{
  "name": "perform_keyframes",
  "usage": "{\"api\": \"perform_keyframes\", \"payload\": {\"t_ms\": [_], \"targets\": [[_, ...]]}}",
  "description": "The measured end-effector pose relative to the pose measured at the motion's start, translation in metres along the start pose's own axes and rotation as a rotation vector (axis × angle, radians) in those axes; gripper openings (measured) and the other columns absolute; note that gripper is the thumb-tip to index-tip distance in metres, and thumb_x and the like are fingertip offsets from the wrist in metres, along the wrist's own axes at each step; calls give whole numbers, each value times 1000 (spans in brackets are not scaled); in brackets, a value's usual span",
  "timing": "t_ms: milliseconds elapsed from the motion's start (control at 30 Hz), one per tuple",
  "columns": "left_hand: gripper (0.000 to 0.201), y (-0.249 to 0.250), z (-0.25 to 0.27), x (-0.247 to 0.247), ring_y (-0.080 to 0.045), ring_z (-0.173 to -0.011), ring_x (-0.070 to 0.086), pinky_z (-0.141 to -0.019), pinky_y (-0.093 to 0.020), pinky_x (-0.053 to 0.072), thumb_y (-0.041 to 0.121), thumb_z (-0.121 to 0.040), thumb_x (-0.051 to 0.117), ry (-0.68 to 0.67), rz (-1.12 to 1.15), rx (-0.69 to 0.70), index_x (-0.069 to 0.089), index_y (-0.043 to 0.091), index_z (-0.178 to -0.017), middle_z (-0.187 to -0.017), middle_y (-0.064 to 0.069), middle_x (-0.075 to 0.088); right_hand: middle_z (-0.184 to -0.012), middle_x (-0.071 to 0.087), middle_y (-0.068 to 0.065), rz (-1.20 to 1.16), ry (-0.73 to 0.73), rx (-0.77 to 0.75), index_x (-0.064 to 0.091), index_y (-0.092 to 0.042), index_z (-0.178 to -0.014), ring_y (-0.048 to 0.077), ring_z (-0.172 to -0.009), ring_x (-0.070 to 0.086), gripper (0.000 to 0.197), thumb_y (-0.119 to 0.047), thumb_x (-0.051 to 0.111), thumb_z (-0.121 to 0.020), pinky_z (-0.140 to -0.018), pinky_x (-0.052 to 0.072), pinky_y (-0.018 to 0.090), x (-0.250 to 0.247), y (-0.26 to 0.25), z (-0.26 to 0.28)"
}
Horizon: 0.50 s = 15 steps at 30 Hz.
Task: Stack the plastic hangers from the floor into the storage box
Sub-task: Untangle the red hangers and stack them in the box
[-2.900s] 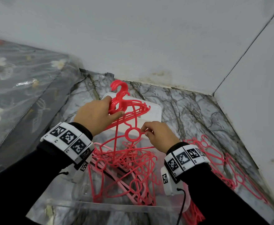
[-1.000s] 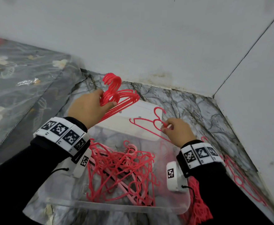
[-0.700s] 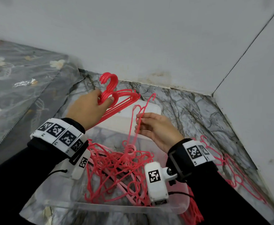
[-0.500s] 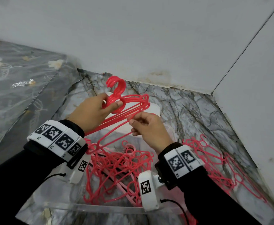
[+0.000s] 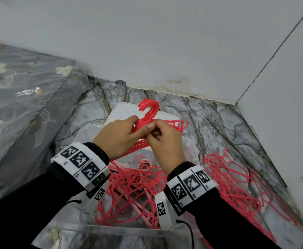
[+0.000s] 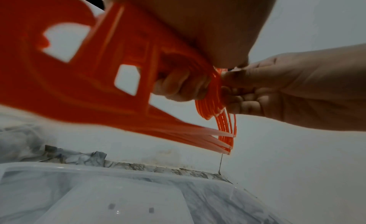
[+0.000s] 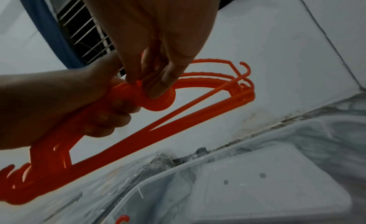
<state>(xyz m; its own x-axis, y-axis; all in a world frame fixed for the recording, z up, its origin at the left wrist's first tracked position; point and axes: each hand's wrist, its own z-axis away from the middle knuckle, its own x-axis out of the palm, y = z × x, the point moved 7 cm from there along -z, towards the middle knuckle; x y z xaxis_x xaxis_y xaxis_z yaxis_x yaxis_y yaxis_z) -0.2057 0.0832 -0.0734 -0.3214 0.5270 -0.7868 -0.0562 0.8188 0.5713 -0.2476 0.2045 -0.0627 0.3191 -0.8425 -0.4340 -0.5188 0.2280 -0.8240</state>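
My left hand [image 5: 119,136] grips a bundle of several red plastic hangers [image 5: 148,114] by their necks, hooks pointing up, above the far end of the clear storage box [image 5: 192,148]. My right hand [image 5: 165,139] pinches the same bundle [image 7: 158,100] at the neck ring, right beside the left hand's fingers. From the left wrist the stacked hangers [image 6: 99,80] fan out edge-on between both hands. A tangle of red and pink hangers [image 5: 134,187] lies inside the box. More red hangers [image 5: 237,184] lie on the marble floor to the right.
The box's white lid [image 5: 127,112] lies on the floor just behind the box. A mattress in floral plastic wrap [image 5: 21,114] borders the left side. White walls [image 5: 165,42] meet in a corner behind and to the right, leaving a narrow strip of floor.
My right hand lifted a single hanger from the box area, swung it left and brought it onto the bundle in my left hand. Both hands now meet at the bundle's neck.
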Motion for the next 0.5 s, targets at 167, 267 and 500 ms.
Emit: {"api": "perform_keyframes", "payload": {"t_ms": [167, 267, 500], "targets": [[49, -9, -7, -9, -11, -55, 47, -49, -30, 27, 71, -82, 37, 30, -98, -23, 43, 23, -75, -57, 3, 50, -73, 65, 5, -437, -162, 225, 59, -16, -80, 14, -64, 67, 27, 11, 62, -81, -66, 58, 29, 13, 22, -5], [49, -19, -11, -16, -21, -62, 54, -57, -36, 40, 65, -85, 44, 64, -121, -70, 50, 17, -79, -62, -1, 56, -70, 61, 4, -268, -199, 296, 59, -17, -76, 15, -56, 62, 22, 4, 66, -82, -56, 53, 28, 19, 48, -6], [48, -34, -13, -37, -20, -69, 58, -65, -40, 48, 66, -86, 43, 142, -94, -127, 54, 20, -81, -72, 0, 62, -119, 60, 12, 646, -658, 175, 54, -10, -117, 29, -111, 56, 28, -17, 52, -91, -94, 45, 39, 74, 106, 41]]}}
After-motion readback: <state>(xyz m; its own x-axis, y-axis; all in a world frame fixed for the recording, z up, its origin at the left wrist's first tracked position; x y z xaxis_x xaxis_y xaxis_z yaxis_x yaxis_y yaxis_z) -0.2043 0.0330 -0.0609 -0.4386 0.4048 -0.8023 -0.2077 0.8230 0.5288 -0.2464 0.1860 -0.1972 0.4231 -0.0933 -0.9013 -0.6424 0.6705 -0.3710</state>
